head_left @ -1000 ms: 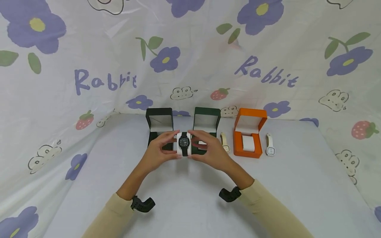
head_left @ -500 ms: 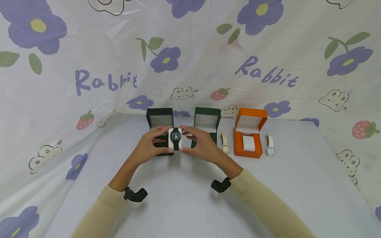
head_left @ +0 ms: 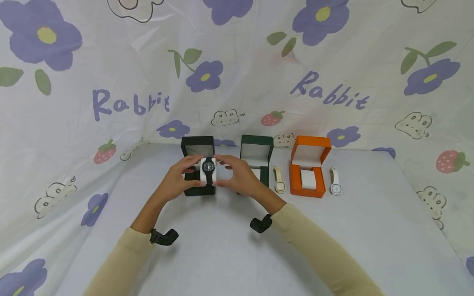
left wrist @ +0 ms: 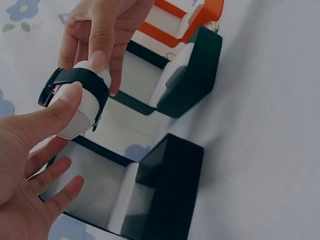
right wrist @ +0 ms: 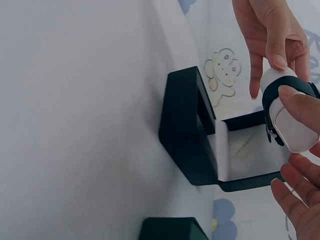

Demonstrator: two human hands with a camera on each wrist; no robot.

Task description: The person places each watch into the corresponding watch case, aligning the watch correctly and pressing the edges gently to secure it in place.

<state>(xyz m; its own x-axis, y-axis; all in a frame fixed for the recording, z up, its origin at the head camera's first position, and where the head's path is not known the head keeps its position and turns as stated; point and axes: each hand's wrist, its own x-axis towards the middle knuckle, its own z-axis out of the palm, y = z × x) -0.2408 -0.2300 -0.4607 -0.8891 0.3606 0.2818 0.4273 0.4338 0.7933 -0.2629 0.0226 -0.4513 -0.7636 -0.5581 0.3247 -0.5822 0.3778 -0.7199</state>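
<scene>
A black-strapped watch with a square dark dial point(head_left: 208, 166) is wrapped round a white cushion point(left wrist: 80, 120). My left hand point(head_left: 173, 180) pinches the cushion's left end between thumb and fingers. From the other end my right hand point(head_left: 240, 176) pinches it too, thumb on the near side. In the left wrist view, the left thumb lies on the cushion beside the strap point(left wrist: 90, 80). The cushion is held up over a dark box point(head_left: 200, 190) with its lid raised. The box's inside, seen in the right wrist view, shows a pale lining point(right wrist: 250, 147). My left fingers partly cover the box.
A green box point(head_left: 257, 140) with its lid up stands just right, partly behind my right hand. Beyond it lie a gold-toned watch point(head_left: 279, 186), an orange box point(head_left: 308, 192) holding a white cushion, and a silver-white watch point(head_left: 336, 188). A printed cloth point(head_left: 237, 94) hangs behind.
Both hands have carried the cushion with the watch leftward and slightly away, from in front of the gap between two boxes to over the dark box. The other boxes and watches stay put.
</scene>
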